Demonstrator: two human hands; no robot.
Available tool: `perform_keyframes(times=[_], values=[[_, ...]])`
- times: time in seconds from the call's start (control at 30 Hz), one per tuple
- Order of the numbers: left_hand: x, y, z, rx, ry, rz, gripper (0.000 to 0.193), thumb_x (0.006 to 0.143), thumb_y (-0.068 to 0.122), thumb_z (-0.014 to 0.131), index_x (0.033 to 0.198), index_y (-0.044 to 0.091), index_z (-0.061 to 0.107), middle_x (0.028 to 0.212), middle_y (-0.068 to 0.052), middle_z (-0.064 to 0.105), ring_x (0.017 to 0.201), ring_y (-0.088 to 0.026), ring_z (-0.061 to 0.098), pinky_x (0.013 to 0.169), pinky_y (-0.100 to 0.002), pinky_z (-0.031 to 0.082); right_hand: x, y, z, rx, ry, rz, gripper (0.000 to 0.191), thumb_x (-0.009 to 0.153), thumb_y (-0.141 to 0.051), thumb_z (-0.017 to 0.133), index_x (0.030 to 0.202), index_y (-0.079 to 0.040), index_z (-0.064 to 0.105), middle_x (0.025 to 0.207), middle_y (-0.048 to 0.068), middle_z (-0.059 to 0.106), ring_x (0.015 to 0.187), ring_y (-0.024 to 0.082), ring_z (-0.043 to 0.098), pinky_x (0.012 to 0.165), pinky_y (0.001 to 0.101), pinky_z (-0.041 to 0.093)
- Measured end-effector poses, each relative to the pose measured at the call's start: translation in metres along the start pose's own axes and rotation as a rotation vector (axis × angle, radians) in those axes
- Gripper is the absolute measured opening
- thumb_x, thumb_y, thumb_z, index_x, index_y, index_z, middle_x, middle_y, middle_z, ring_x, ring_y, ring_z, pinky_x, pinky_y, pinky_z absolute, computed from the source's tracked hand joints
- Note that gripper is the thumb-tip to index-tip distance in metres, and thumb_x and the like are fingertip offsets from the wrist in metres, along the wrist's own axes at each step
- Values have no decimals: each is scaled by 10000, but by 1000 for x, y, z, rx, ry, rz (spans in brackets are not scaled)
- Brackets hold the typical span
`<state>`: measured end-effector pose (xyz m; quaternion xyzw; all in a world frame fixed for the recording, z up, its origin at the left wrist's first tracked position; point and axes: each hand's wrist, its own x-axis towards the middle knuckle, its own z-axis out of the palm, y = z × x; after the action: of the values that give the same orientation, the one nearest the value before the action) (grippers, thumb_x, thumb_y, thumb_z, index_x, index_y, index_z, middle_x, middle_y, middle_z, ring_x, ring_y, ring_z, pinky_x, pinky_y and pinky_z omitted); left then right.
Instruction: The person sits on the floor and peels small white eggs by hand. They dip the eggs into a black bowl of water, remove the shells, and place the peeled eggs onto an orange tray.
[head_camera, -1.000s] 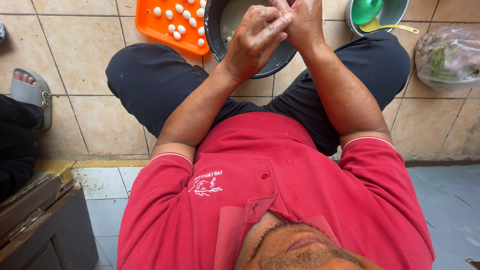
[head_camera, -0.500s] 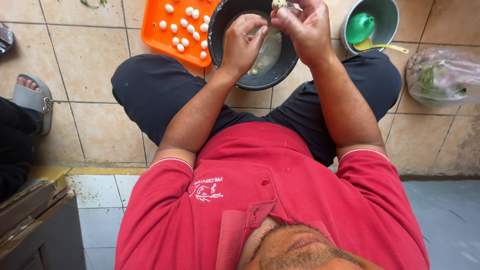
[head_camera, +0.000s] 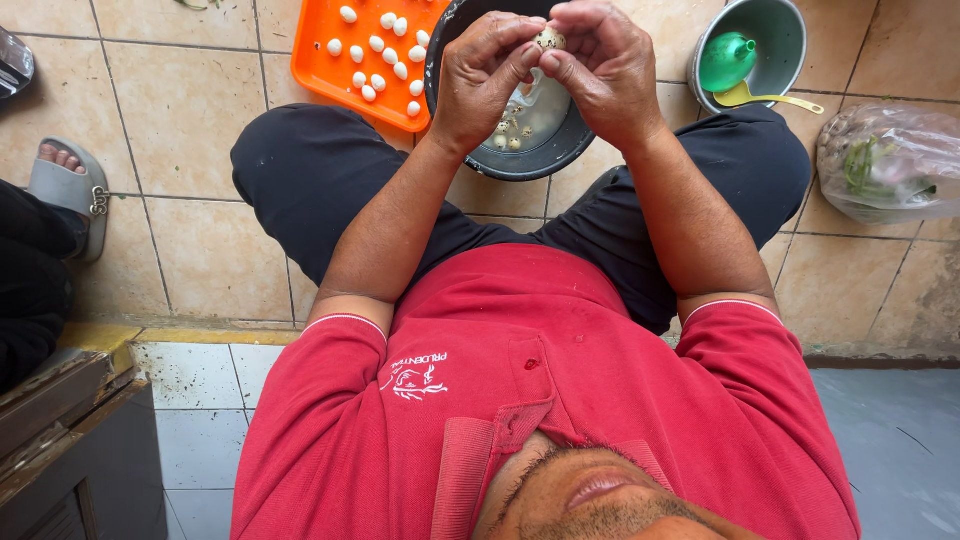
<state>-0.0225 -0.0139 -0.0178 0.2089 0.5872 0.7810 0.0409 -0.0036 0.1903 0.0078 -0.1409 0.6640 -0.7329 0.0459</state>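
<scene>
Forearms are rising from the red shirt (head_camera: 560, 400) toward the dark round basin (head_camera: 520, 150) sitting on the tiled floor (head_camera: 200, 250) between the knees. The basin is holding water, bits of shell and a few small eggs. Above its near rim, the left hand (head_camera: 485, 80) and right hand (head_camera: 605, 65) are curling toward each other, fingers (head_camera: 520, 62) pinching a small speckled egg (head_camera: 547, 40) from both sides; which way its long axis is pointing cannot be told. Beyond the left hand, an orange tray (head_camera: 330, 75) is carrying peeled white eggs (head_camera: 380, 55). At the floor's far right, a grey bowl (head_camera: 780, 30) is holding a green funnel (head_camera: 725, 60) and yellow spoon (head_camera: 770, 98).
</scene>
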Motion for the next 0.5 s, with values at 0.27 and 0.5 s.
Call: perform_keyframes(times=[0.27, 0.5], values=[[0, 7, 1, 228, 6, 223, 195, 1033, -23, 754, 1216, 39, 734, 1195, -71, 682, 1052, -167, 720, 901, -264, 611, -5, 0, 2, -145, 3, -64, 150, 1133, -13, 716, 1245, 22, 621, 1102, 99, 723, 973, 146, 735, 830, 257, 621], [-1, 13, 0, 215, -4, 146, 250, 1024, -1, 771, 1264, 26, 706, 1212, -77, 698, 1073, -147, 725, 905, -259, 613, -3, -4, -1, -107, -7, -65, 133, 1153, 14, 706, 1261, 39, 633, 1099, 117, 728, 933, 142, 734, 853, 269, 629]])
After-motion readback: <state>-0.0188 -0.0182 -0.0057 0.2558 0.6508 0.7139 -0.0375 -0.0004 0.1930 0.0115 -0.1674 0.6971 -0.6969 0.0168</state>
